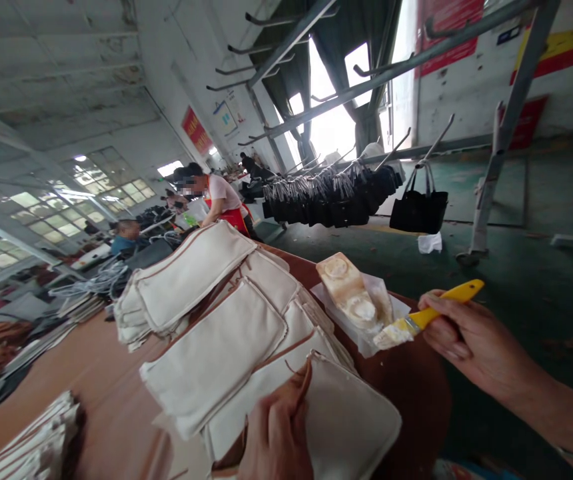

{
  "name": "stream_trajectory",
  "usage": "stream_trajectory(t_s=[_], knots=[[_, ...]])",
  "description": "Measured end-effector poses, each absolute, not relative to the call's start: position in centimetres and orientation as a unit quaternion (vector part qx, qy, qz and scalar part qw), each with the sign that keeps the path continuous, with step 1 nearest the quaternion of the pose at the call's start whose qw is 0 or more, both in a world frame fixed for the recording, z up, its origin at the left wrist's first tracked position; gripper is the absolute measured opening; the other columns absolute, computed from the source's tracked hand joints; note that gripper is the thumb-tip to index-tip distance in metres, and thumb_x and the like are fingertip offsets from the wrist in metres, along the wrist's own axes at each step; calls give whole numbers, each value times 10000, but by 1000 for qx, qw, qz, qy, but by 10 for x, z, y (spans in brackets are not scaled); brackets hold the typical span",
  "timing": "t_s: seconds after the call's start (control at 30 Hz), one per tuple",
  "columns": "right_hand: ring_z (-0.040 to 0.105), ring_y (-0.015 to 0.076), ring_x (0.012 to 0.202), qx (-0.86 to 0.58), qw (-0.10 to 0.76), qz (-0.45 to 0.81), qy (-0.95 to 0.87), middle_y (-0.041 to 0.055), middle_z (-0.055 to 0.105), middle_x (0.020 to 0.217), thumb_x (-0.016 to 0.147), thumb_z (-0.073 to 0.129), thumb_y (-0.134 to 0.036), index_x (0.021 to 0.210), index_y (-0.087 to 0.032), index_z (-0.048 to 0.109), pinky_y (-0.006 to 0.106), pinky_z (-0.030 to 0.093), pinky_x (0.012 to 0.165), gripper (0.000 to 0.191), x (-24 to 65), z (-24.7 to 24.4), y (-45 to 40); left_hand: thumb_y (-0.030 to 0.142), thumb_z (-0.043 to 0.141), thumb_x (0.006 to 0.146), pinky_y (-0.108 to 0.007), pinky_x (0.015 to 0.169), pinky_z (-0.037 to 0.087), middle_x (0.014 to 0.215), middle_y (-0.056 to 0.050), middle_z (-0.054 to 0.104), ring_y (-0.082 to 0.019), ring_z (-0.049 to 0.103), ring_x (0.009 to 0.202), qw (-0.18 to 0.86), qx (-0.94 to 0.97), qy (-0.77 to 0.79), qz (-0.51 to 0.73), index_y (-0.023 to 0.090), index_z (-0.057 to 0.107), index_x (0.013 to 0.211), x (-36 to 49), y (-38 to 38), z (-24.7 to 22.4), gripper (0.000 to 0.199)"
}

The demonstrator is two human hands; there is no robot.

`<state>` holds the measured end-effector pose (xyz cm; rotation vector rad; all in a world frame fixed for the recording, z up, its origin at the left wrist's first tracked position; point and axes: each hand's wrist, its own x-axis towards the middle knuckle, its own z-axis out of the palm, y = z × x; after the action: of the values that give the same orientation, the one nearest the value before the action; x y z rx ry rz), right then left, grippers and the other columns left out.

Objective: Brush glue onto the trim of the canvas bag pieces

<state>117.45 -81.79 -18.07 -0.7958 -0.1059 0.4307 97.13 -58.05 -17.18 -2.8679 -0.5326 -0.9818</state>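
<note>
My right hand [454, 327] grips the handle of a yellow brush [431, 307]; its bristles are coated with whitish paste. The bristles hang close to a paste-smeared container [349, 287], which lies on a white sheet [401, 307]. On the cream bag piece [346, 413] nearest me, my left hand [279, 427] is closed, its fingertips pinching a brown strip [304, 380] at the edge. More cream bag pieces [216, 353] overlap in a stack just beyond that hand.
A brown table [101, 367] carries the stack, with folded cream pieces [36, 440] at its left. Beyond stands a metal rack [381, 83] hung with black bags [331, 197]. A person in a red apron [224, 200] bends over work further back; another person [126, 233] is at the left.
</note>
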Motion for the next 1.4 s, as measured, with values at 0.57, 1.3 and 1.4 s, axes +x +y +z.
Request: stream_trajectory(t_s=[0.57, 1.3, 1.4], knots=[[382, 114, 466, -692, 693, 64, -192, -52, 432, 577, 963, 504, -468, 911, -192, 561, 242, 295, 438, 286, 1231, -222, -800, -16, 434, 841, -256, 706, 440, 960, -14, 650, -186, 595, 920, 72, -994, -82, 30, 234, 626, 902, 1038, -560, -194, 322], [638, 229, 915, -722, 501, 20, -477, 74, 712, 994, 954, 559, -273, 1018, -212, 711, 355, 473, 860, 176, 1236, -224, -807, 232, 487, 898, -357, 794, 418, 1019, -76, 658, -264, 603, 1014, -20, -976, -216, -2, 208, 633, 917, 1061, -591, -178, 148], [647, 227, 893, -728, 506, 11, -462, 70, 715, 969, 950, 577, -280, 974, -213, 709, 345, 482, 829, 150, 1234, -223, -807, 241, 506, 877, -316, 721, 396, 892, -50, 687, -231, 633, 869, -118, -963, -241, 9, 200, 610, 851, 1062, -584, -184, 115]])
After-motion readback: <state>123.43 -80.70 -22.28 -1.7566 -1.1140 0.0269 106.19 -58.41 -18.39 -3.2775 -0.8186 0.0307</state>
